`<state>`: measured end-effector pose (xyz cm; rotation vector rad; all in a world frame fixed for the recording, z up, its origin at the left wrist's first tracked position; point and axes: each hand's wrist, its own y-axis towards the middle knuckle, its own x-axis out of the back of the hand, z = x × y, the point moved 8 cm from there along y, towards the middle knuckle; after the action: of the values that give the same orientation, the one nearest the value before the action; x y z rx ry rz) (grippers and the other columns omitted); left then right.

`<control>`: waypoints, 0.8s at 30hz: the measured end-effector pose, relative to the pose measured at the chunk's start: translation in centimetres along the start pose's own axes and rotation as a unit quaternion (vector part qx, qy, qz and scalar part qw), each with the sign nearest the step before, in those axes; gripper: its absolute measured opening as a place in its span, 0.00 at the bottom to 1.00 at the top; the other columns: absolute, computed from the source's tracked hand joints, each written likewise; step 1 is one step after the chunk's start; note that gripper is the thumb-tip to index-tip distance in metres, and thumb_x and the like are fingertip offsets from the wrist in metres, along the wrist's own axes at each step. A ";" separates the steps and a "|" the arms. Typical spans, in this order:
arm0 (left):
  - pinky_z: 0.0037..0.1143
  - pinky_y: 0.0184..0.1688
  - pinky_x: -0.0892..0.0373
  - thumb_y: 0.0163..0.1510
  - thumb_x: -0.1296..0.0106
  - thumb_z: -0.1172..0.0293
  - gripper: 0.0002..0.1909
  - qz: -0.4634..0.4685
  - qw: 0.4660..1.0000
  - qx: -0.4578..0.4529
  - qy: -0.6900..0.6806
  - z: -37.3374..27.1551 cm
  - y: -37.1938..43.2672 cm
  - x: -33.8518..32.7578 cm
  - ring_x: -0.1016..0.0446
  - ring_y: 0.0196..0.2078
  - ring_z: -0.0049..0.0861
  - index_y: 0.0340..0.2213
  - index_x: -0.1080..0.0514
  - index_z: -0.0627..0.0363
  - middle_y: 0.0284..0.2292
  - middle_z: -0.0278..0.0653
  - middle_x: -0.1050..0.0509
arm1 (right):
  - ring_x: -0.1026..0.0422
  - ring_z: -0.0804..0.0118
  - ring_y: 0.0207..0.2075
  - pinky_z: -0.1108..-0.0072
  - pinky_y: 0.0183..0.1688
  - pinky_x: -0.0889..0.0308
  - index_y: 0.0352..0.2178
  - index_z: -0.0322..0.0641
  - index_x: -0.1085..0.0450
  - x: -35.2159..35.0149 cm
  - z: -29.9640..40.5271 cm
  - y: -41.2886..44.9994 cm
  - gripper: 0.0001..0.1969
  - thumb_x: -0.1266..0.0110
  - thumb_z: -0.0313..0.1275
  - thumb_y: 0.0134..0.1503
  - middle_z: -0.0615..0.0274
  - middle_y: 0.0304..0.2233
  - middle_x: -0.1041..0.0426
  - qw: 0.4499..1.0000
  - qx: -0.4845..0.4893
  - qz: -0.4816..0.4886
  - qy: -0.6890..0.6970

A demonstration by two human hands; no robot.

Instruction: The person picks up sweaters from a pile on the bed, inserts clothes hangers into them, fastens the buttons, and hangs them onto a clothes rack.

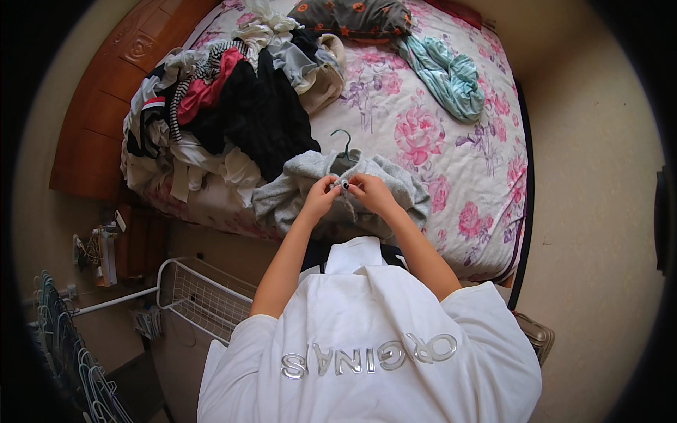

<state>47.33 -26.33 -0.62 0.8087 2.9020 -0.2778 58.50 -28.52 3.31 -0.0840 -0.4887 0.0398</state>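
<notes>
A grey knit garment (296,182) lies at the near edge of the bed, with a dark green hanger (348,141) in its neck and the hook standing out above the collar. My left hand (320,200) pinches the left side of its front just below the neckline. Close beside it, my right hand (374,194) pinches the opposite side. Between my fingertips shows a dark round button (345,185) with a pale rim. Whether the button is through its hole cannot be made out. Part of the front below is rumpled.
A heap of clothes (264,111) covers the left of the floral bedsheet (365,113). Farther back lie a dark patterned pillow (351,18) and a bundled mint-green cloth (449,79). At lower left stand a white wire rack (206,296) and a rail with several hangers (84,359).
</notes>
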 end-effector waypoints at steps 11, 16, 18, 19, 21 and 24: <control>0.13 0.30 0.39 0.39 0.54 0.82 0.16 -0.054 0.996 0.038 -0.060 1.1 -1.6 0.6 0.36 0.28 0.13 0.34 0.39 0.60 0.27 0.32 0.35 | 0.34 0.61 0.21 0.75 0.24 0.40 0.21 0.33 0.35 -0.3 -1.9 -0.4 0.08 0.54 0.29 0.42 0.55 0.18 0.33 0.997 -0.040 -0.008 -0.066; 0.13 0.31 0.38 0.40 0.54 0.82 0.16 -0.165 0.978 0.035 -0.124 1.0 -2.6 1.3 0.35 0.29 0.15 0.35 0.39 0.61 0.27 0.35 0.33 | 0.34 0.52 0.24 0.70 0.28 0.39 0.20 0.34 0.33 -1.3 -2.1 -1.2 0.09 0.56 0.29 0.41 0.51 0.19 0.33 0.996 -0.076 -0.004 -0.050; 0.14 0.31 0.38 0.40 0.54 0.82 0.16 -0.171 0.980 0.015 -0.104 1.0 -2.6 1.1 0.35 0.29 0.15 0.35 0.39 0.61 0.28 0.35 0.33 | 0.33 0.53 0.23 0.71 0.27 0.39 0.20 0.34 0.33 -1.3 -2.2 -1.3 0.09 0.56 0.29 0.41 0.51 0.18 0.33 0.996 -0.076 -0.003 -0.046; 0.14 0.31 0.38 0.39 0.55 0.82 0.16 -0.178 0.980 -0.007 -0.084 0.8 -2.6 1.2 0.35 0.30 0.16 0.35 0.39 0.62 0.28 0.35 0.33 | 0.33 0.54 0.22 0.71 0.27 0.39 0.20 0.34 0.33 -1.3 -2.0 -1.3 0.09 0.57 0.30 0.41 0.52 0.18 0.33 0.996 -0.074 -0.002 -0.043; 0.14 0.31 0.38 0.39 0.55 0.83 0.17 -0.182 0.982 -0.016 -0.054 0.8 -2.7 0.9 0.35 0.30 0.16 0.35 0.39 0.62 0.28 0.36 0.33 | 0.33 0.59 0.20 0.75 0.25 0.39 0.20 0.32 0.33 -1.1 -2.0 -1.4 0.09 0.57 0.28 0.42 0.53 0.17 0.32 0.997 -0.078 -0.011 -0.024; 0.14 0.32 0.38 0.38 0.55 0.83 0.17 -0.193 0.981 -0.024 -0.024 1.0 -2.8 0.6 0.35 0.31 0.16 0.35 0.39 0.63 0.29 0.36 0.33 | 0.32 0.65 0.19 0.79 0.23 0.39 0.20 0.30 0.33 -1.4 -1.7 -1.4 0.09 0.58 0.27 0.42 0.55 0.15 0.32 0.997 -0.071 -0.006 -0.017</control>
<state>45.42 -28.57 -1.26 0.2196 2.9854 -0.2548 58.13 -30.08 1.29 -0.2196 -0.5252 -0.0054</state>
